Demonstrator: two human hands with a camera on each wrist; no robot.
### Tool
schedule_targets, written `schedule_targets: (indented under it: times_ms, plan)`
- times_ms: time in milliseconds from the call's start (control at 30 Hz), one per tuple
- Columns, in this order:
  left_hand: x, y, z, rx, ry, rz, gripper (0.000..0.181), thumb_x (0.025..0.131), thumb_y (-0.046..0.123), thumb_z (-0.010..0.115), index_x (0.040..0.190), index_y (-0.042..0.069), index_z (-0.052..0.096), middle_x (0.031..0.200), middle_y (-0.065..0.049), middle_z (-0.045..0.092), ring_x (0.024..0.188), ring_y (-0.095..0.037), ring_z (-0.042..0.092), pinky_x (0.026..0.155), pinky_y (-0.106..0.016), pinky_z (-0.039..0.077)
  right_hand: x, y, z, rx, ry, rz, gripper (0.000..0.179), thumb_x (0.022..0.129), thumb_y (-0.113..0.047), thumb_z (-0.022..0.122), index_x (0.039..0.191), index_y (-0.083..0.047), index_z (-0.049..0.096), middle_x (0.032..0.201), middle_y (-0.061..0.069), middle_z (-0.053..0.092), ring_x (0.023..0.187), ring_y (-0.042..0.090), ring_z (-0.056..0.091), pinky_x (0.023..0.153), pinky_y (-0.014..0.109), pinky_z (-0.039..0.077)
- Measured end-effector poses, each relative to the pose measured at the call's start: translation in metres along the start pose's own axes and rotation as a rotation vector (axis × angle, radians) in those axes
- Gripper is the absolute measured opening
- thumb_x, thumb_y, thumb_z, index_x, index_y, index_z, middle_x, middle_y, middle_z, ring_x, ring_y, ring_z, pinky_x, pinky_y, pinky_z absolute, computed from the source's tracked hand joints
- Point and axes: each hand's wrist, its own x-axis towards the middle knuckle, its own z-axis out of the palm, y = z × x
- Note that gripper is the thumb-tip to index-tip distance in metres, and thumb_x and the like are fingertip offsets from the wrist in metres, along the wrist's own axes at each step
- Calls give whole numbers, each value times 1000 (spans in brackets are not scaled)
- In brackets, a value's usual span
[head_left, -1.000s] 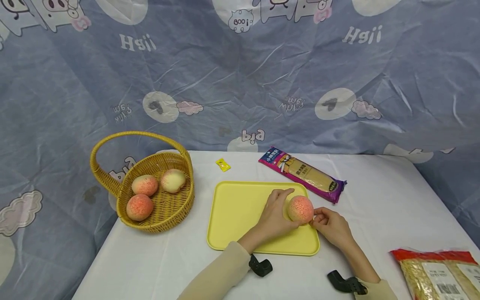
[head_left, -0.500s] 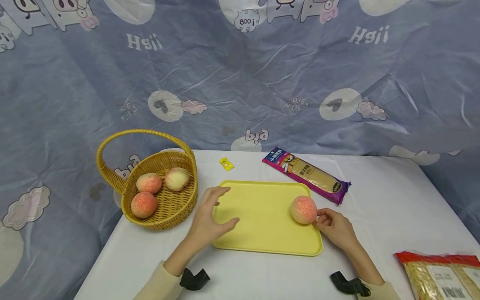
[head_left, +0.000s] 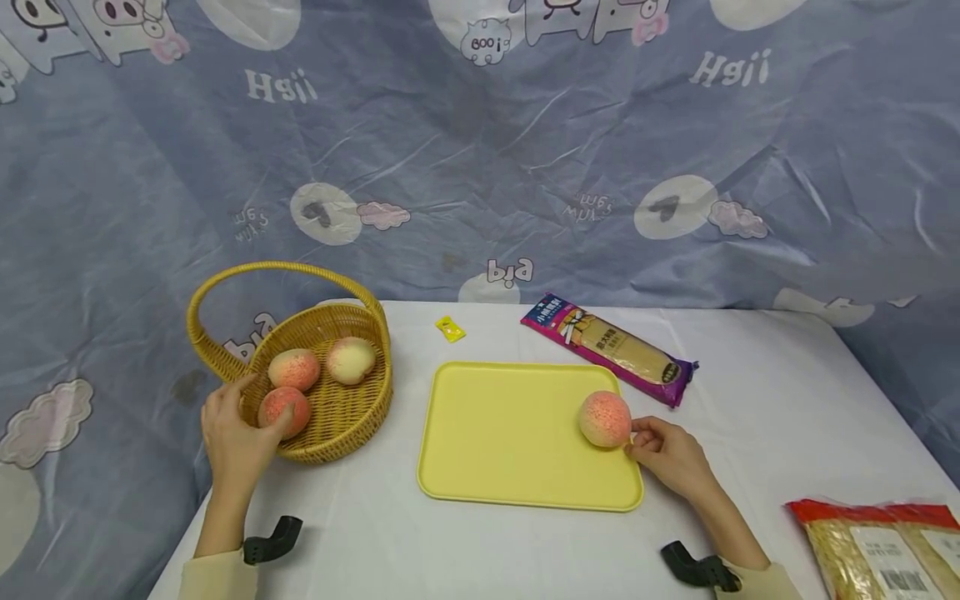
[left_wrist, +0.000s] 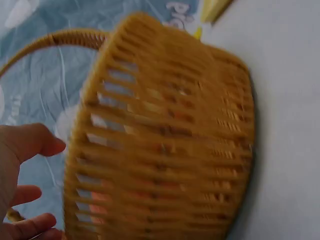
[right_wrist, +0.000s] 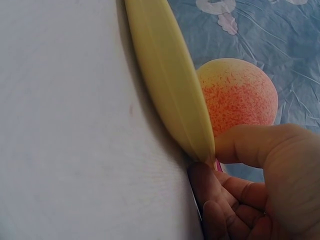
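Observation:
At the left front of the wicker basket [head_left: 336, 442], my left hand [head_left: 238, 433] reaches over the rim with thumb and fingers spread around a red peach [head_left: 288, 408]. Two more peaches lie behind it, one pink-yellow [head_left: 294, 369] and one pale [head_left: 350, 361]. The left wrist view shows the thumb [left_wrist: 42, 140] and fingers apart, above the basket's woven wall [left_wrist: 160, 130]. My right hand [head_left: 671, 454] pinches the right edge of the yellow tray [head_left: 510, 433], thumb on top and fingertips beneath. A single peach [head_left: 604, 419] sits on the tray beside that hand.
Behind the tray lies a purple noodle packet [head_left: 611, 348], with a small yellow wrapped sweet [head_left: 450, 328] to its left. A red-topped clear bag [head_left: 873, 546] rests at the right front. The basket's tall handle [head_left: 281, 267] arches over its back. A patterned cloth hangs behind the white table.
My left hand has let go of the peach on the tray and moved left to the basket. The right hand stays at the tray's edge.

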Motion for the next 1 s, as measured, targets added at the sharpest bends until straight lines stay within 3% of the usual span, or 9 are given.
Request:
schedule_targets:
  times_ms: [167,367,600,1000]
  plan:
    - [3,-18,-4,52,-115,-73,65,75,19,79,131,0,54,130,-28,45,123,-46,36,97,-65,26,1,0,0,4,-3,-2,36,83,-17,73,114,0,65,80,1,60,65,5,50,62,22,38]
    - [9,-25,-7,100,-232,-108,71,74,21,81,135,1,51,134,-28,43,126,-45,34,99,-64,27,1,0,1,2,1,-7,36,83,-18,73,113,0,65,79,1,59,65,5,50,62,22,38]
    - [14,-34,-2,178,-305,-24,80,73,33,85,134,-4,50,134,-31,43,119,-48,34,93,-63,25,0,1,0,2,0,-14,36,83,-18,72,114,0,65,79,0,60,65,4,51,63,22,39]
    - [20,-33,1,319,-367,37,77,69,30,85,129,-6,53,125,-30,48,116,-50,36,88,-62,27,2,3,1,-6,-13,0,36,84,-17,71,115,0,64,80,2,60,66,6,50,63,23,38]
